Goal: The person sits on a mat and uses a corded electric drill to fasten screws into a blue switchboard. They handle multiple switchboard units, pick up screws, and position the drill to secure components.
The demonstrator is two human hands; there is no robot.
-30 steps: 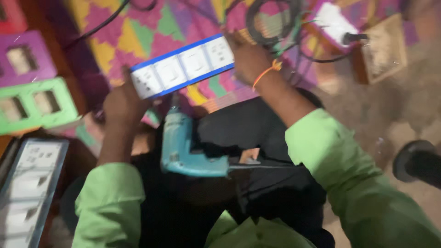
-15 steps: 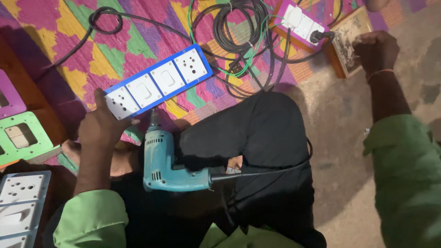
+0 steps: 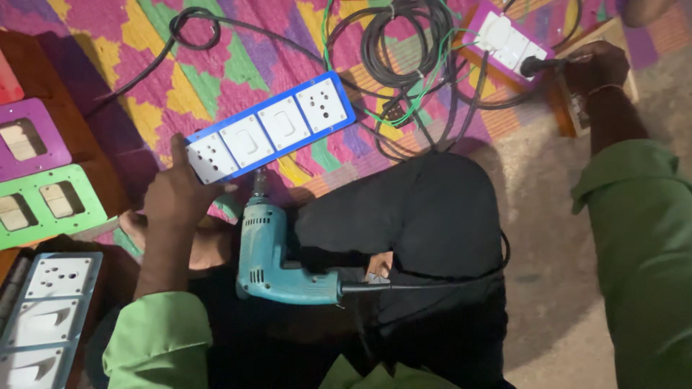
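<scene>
A teal drill (image 3: 277,259) lies on the person's lap. Just beyond it, the left hand (image 3: 180,191) grips the end of a blue switch board (image 3: 270,126) on the mat (image 3: 238,65). Farthest off, the right hand (image 3: 595,68) closes around a black plug (image 3: 537,66) beside a purple board (image 3: 508,39).

Two arms are seen from above, each covered by a light green sleeve. The left sleeve (image 3: 155,338) ends in a loose rolled cuff at about 7 o'clock, with the forearm left bare up to the left hand (image 3: 180,191). The right sleeve (image 3: 641,245), wide and creased, fills the 3 to 5 o'clock edge. A thin band is worn at the wrist below the right hand (image 3: 595,68). The legs are clothed in black trousers (image 3: 411,216).
</scene>
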